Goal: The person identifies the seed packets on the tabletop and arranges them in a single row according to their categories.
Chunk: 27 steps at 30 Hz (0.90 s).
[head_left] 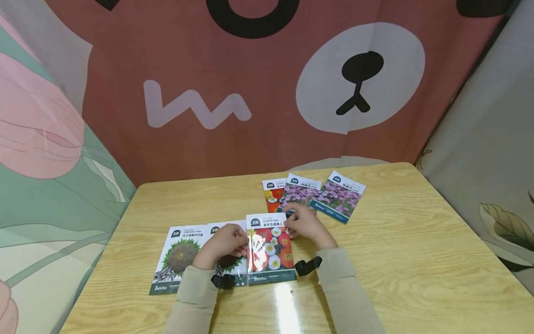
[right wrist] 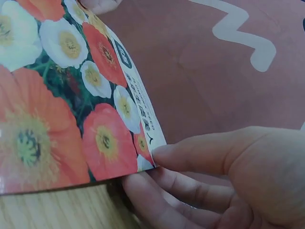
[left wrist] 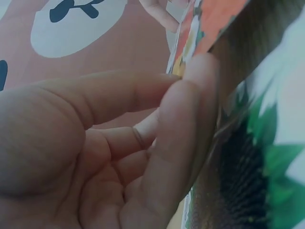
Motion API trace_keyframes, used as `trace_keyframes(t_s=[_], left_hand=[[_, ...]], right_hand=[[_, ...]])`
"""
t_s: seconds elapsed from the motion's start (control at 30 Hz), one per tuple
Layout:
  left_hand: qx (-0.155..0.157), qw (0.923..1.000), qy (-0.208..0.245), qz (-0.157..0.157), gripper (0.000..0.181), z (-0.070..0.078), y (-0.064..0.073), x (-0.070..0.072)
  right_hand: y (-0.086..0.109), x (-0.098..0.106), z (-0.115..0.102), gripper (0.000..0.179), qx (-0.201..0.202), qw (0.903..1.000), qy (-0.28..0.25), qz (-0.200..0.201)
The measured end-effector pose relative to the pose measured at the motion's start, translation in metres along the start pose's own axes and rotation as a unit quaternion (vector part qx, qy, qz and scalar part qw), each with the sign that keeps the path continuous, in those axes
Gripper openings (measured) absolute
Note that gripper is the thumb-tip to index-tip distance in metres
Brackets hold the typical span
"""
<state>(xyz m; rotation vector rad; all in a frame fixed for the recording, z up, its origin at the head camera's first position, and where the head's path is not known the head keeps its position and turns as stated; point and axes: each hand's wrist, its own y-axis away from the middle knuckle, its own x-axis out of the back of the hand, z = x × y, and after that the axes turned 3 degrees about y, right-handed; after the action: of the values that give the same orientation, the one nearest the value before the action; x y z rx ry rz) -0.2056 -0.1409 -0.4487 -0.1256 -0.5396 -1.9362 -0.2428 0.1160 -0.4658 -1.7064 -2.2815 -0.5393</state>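
Note:
A seed packet with red and white poppies (head_left: pixel 270 253) is held between both hands above the wooden table. My left hand (head_left: pixel 224 243) pinches its left edge; in the left wrist view the thumb and fingers (left wrist: pixel 178 114) meet at that edge. My right hand (head_left: pixel 308 224) pinches the right edge near the upper corner, thumb (right wrist: pixel 193 153) on the printed front and fingers behind. Under and beside my left hand lie two sunflower seed packets, the left one (head_left: pixel 181 255) showing more fully and the other (head_left: pixel 238 266) partly covered by the hand.
At the table's back lie another poppy seed packet (head_left: pixel 272 195), partly covered, and two purple-flower seed packets, one (head_left: pixel 301 191) overlapping it and one (head_left: pixel 341 195) tilted at the right. The wooden table (head_left: pixel 417 260) ends at a bear-printed cloth (head_left: pixel 208 153).

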Motion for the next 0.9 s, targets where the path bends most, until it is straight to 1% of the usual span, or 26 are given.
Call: trace_keyframes(t_s=[0.27, 0.5, 0.67, 0.9], left_hand=[[0.018, 0.9994, -0.025, 0.016, 0.014, 0.002, 0.003, -0.002], [0.024, 0.9983, -0.047, 0.025, 0.017, 0.005, 0.004, -0.004], [0.028, 0.9973, -0.06, 0.032, 0.018, 0.006, 0.006, -0.006], [0.038, 0.9949, -0.083, 0.043, 0.02, 0.005, 0.004, -0.008]], right_hand=[[-0.001, -0.008, -0.004, 0.034, -0.015, 0.9988, 0.044, 0.016], [0.001, -0.012, -0.007, 0.03, -0.01, 0.9969, 0.074, 0.024], [0.001, -0.013, -0.007, 0.028, -0.006, 0.9956, 0.09, 0.027], [0.001, -0.014, -0.008, 0.027, -0.011, 0.994, 0.105, 0.027]])
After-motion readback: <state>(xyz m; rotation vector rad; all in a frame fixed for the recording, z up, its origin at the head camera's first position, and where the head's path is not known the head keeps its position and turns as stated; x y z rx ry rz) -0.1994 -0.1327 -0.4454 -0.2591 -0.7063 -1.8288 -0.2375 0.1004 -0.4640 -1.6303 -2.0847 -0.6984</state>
